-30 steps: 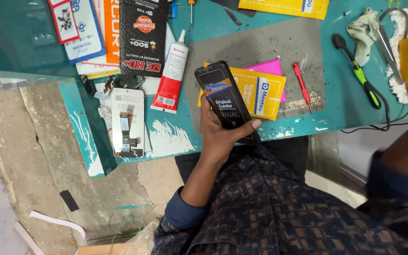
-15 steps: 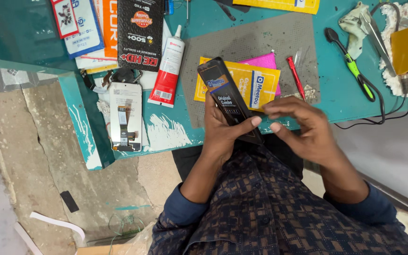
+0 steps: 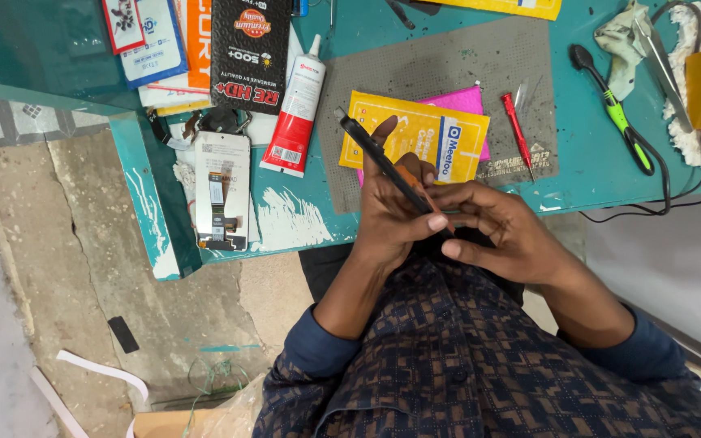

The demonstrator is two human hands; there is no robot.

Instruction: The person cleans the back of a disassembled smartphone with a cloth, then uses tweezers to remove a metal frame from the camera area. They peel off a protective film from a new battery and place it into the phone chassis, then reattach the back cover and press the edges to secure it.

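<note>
Over the table (image 3: 594, 170) edge at mid-frame, our left hand (image 3: 391, 215) clamps the phone (image 3: 383, 166) edge-on; our right hand (image 3: 501, 231) pinches its lower end. A slip could drop it to the floor (image 3: 83, 243).

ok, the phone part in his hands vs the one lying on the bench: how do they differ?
The dark phone screen is held in both hands, left hand gripping it and right hand at its lower end; the pale phone frame lies untouched on the table. The held one is tilted edge-on; the other lies flat, ribbon cable up. Both are slim phone-sized slabs.
</note>
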